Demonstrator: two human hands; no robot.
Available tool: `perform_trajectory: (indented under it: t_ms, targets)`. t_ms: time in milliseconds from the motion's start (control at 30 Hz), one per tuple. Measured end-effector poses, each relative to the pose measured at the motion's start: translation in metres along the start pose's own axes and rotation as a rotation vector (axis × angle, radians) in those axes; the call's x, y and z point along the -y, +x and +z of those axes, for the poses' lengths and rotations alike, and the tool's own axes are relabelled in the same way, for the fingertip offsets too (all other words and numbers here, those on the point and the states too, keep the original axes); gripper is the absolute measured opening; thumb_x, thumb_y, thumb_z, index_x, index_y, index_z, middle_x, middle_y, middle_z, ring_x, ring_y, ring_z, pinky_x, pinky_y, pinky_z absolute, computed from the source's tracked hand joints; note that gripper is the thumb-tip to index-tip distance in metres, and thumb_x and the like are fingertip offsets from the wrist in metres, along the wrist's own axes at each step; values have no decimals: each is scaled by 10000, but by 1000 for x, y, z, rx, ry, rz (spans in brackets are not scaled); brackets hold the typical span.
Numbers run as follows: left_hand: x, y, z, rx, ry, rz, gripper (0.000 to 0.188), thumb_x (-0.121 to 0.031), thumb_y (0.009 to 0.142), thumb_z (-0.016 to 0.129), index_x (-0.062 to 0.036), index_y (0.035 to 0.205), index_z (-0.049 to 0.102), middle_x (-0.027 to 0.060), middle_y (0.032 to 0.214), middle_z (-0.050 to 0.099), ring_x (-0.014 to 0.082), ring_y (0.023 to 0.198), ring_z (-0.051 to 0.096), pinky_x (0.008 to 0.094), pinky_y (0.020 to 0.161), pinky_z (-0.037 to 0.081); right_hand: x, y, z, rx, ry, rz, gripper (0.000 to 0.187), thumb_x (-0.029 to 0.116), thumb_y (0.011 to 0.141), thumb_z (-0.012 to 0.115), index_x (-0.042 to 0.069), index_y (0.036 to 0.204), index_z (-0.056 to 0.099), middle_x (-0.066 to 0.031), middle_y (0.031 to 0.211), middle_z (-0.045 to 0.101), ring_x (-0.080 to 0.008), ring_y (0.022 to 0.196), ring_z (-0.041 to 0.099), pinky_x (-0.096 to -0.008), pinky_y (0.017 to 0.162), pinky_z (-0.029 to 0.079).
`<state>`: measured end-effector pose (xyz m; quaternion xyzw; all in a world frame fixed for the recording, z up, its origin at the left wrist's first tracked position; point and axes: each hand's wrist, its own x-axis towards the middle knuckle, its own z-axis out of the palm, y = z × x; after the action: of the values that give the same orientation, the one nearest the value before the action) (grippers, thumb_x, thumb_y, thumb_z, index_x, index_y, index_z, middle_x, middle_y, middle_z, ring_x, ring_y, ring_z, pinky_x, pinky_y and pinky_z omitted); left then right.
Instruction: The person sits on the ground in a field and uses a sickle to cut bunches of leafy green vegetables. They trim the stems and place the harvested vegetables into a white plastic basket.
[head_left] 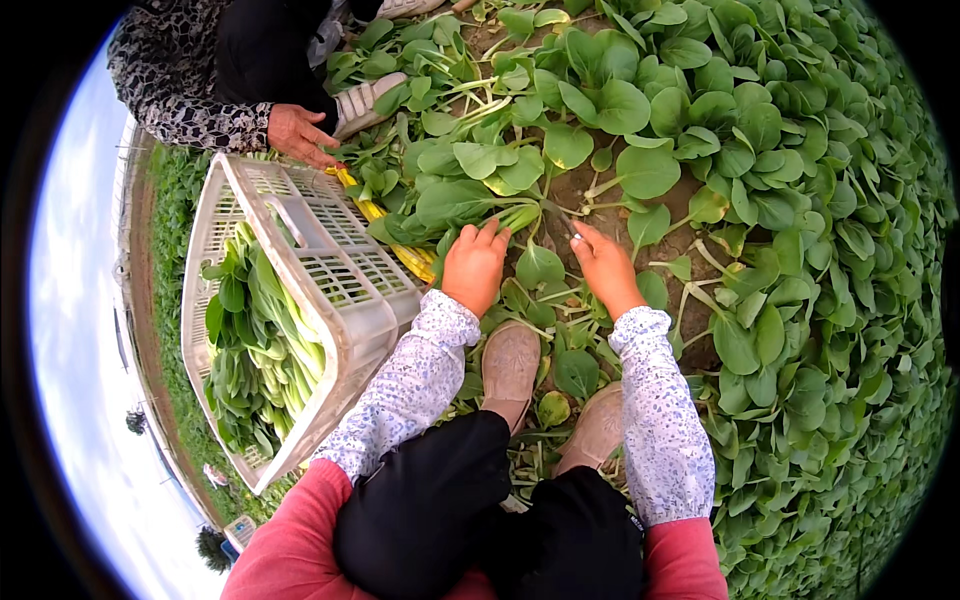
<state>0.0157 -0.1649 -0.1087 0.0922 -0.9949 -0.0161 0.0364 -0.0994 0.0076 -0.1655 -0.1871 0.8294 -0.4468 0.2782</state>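
Note:
My left hand (474,266) is closed around the pale stalks of a leafy green (453,202), whose broad leaves spread out to the left. The cut-looking stalk end points right, toward my other hand. In my right hand (606,268), the fingers wrap a small knife (557,212); its thin dark blade reaches up and left to the stalk end, and the handle is hidden in the palm. Below my hands, loose leaves and pale stems lie on the soil around my shoes.
On the left stands a tilted white plastic crate (345,315) holding several harvested greens (265,345). Behind it, another person's hand (299,135) rests near yellow strips (385,225). Dense growing greens (830,330) fill the right side, with bare soil (575,190) at their edge.

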Motion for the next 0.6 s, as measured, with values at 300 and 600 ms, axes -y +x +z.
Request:
perform_trajectory:
  t_ms: [300, 600]
  targets:
    - [10, -9, -6, -26, -133, 10, 314, 31, 691, 600, -40, 995, 635, 84, 1004, 646, 283, 887, 556, 360, 797, 483, -14, -12, 26, 65, 119, -12, 368, 267, 895, 549, 58, 1196, 588, -204, 1033, 643, -361, 906, 618, -403, 830, 480]
    - [-53, -31, -69, -261, -507, 376, 362, 73, 644, 664, -26, 993, 657, 74, 1011, 658, 233, 765, 567, 319, 674, 487, 21, -120, -51, -10, 1020, 355, 528, 240, 862, 675, -7, 1284, 475, 3, 725, 569, -44, 432, 423, -184, 378, 323]
